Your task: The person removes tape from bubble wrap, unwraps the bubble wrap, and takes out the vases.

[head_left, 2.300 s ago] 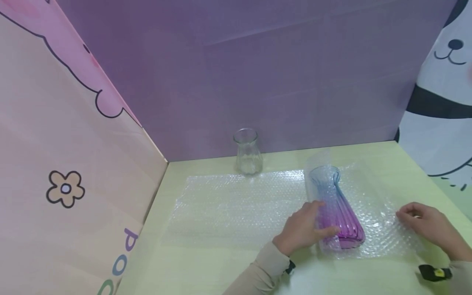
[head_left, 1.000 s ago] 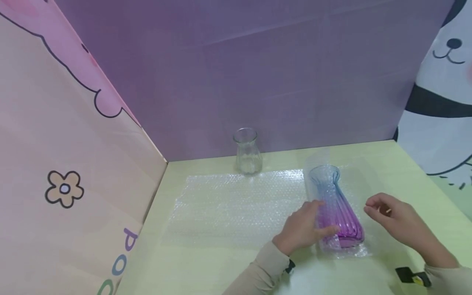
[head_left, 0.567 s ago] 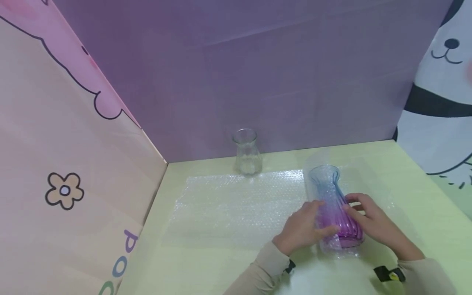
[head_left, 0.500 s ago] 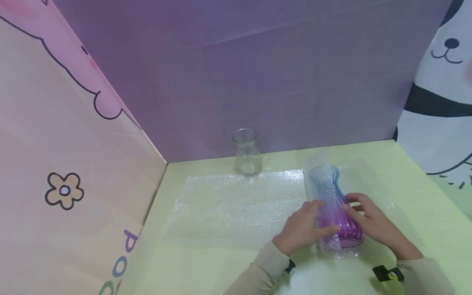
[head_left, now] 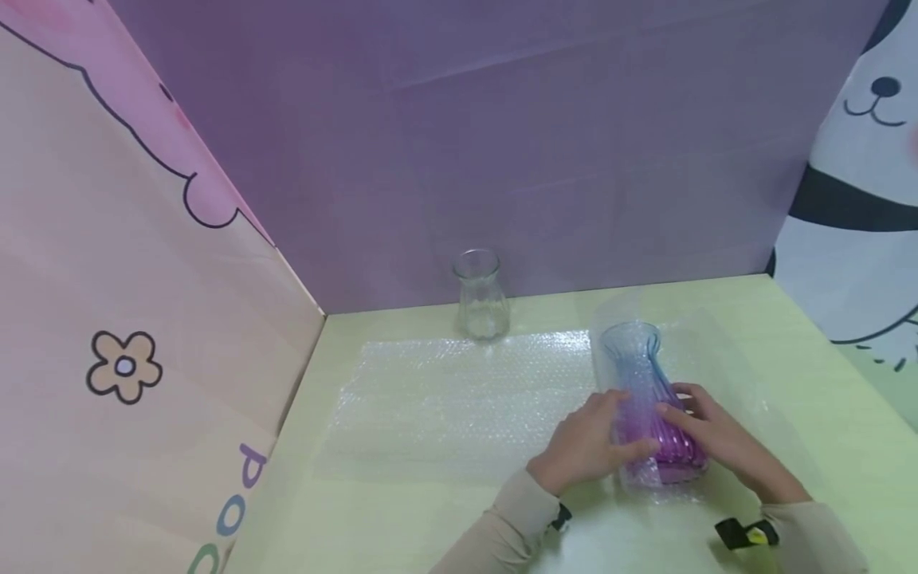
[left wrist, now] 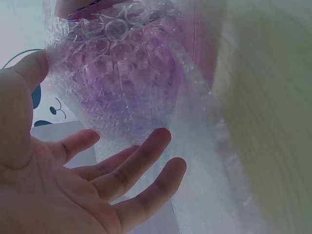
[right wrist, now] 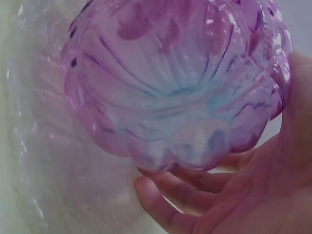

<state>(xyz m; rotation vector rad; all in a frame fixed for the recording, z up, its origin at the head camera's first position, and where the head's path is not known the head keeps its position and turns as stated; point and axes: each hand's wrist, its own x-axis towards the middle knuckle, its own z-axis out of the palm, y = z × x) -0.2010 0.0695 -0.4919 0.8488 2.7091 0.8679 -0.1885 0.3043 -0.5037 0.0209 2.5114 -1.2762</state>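
A ribbed glass vase, blue at the neck and purple at the base, lies on its side on bubble wrap. One flap of the wrap covers its left side. My left hand holds the vase through that flap, thumb near the base. In the left wrist view the bubbled layer lies between the hand and the purple glass. My right hand grips the vase's bare right side, thumb on top. The right wrist view looks onto the scalloped vase base, with fingers curved under it.
A clear glass vase stands upright behind the wrap, near the purple back wall. The wrap stretches far left across the pale table, and a thinner-looking stretch reaches right of the vase. Printed panels flank the table.
My right hand let go of the wrap's right edge, which dropped flat. It moved left onto the vase and shifted slightly further over it. My left hand stayed in place.
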